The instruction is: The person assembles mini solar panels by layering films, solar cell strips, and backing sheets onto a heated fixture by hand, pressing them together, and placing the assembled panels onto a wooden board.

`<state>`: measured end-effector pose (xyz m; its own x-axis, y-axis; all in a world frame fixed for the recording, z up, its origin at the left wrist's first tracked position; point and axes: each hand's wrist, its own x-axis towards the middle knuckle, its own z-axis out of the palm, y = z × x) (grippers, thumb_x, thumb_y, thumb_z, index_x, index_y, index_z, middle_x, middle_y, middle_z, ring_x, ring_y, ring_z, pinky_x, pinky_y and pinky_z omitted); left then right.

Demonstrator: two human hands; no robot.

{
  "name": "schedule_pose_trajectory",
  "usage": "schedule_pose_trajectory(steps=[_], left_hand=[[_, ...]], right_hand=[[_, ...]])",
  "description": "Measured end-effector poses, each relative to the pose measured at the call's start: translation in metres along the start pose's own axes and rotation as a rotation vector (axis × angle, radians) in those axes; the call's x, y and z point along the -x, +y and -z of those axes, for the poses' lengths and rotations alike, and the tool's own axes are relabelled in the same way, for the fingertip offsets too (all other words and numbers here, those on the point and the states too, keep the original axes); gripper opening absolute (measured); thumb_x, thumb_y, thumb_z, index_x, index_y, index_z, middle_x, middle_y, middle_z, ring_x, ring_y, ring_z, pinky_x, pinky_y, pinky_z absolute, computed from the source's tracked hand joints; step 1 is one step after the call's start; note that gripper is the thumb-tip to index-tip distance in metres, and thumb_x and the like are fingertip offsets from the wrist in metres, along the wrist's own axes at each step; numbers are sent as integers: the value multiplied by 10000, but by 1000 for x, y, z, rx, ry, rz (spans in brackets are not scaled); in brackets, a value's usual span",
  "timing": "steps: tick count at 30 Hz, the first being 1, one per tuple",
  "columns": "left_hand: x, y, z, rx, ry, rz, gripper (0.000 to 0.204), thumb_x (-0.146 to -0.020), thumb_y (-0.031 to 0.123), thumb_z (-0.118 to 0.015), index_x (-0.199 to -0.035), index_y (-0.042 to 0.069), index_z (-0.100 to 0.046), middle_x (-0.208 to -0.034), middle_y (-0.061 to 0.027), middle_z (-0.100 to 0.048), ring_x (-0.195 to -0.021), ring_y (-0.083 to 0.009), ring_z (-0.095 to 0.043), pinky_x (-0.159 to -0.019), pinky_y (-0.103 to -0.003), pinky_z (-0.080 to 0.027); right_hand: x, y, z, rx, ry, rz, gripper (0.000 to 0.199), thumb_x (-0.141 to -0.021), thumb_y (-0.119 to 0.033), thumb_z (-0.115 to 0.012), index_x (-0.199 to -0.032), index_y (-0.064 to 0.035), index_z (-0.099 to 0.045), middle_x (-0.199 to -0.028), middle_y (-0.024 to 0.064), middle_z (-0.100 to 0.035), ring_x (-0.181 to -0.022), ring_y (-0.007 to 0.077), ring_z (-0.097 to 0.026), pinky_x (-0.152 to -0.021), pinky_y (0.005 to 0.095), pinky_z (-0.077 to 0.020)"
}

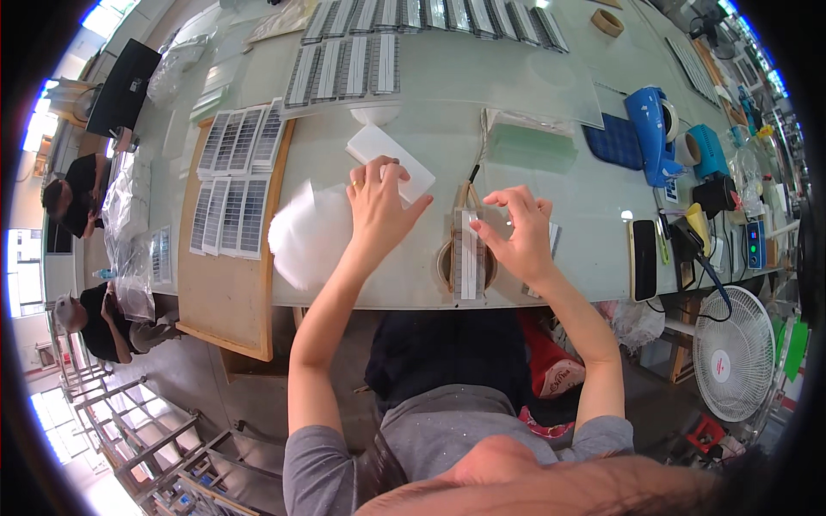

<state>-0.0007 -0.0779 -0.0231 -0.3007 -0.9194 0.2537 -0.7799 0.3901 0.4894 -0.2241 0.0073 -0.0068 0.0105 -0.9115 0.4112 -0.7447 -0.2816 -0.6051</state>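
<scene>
My left hand [379,211] rests its bent, spread fingers on a stack of small white sheets [404,163]; it is open, and I cannot tell whether it pinches a sheet. Beside that wrist lies a loose heap of thin white film or paper [310,236]. My right hand [523,236] hovers with thumb and forefinger apart, nothing visible between them. Just left of its thumb is a narrow striped panel [469,262] with clear edges, lying over a brown round ring [446,262]. A dark-tipped cord or tool [472,175] runs up from the panel's far end.
Several striped panels lie in rows at the back [344,73] and on a wooden board [280,224] at left. On the right are a green sheet stack [533,148], a blue tape dispenser [651,133], a black phone-like slab [643,258] and a white fan [734,353].
</scene>
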Motion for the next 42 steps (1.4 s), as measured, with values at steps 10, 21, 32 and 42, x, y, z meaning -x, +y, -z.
schedule_pose_trajectory(steps=[10, 21, 32, 42], left_hand=[[-19, -21, 18, 617, -106, 275, 210, -855, 183, -733, -996, 30, -763, -1049, -98, -705, -848, -168, -597, -812, -298, -496], [72, 40, 23, 352, 64, -794, 203, -772, 50, -752, -969, 13, -714, -1094, -137, -723, -917, -245, -740, -713, -320, -616], [106, 25, 6, 389, -45, -624, 298, -662, 61, -772, -928, 186, -728, -882, 19, -509, -761, -162, -528, -613, -312, -469], [110, 19, 4, 306, -57, -640, 271, -631, 141, -861, -872, 224, -769, -808, 22, -438, -721, -157, -471, -618, -310, -417]], right_hand=[[5, 11, 12, -54, -6, -117, 256, -851, -314, -771, -977, -127, -649, -902, -7, -594, -822, 145, -570, -850, 341, -289], [6, -5, 15, -1118, -296, -640, 202, -957, -131, -687, -1087, 23, -689, -900, 17, -712, -842, 66, -629, -757, 233, -490], [31, -2, 2, -129, -142, -187, 277, -777, -265, -837, -804, -69, -643, -808, -15, -588, -782, 137, -528, -799, 332, -348], [33, 0, -6, -45, -113, -151, 297, -732, -330, -840, -765, -113, -638, -915, -3, -560, -940, 218, -492, -840, 402, -301]])
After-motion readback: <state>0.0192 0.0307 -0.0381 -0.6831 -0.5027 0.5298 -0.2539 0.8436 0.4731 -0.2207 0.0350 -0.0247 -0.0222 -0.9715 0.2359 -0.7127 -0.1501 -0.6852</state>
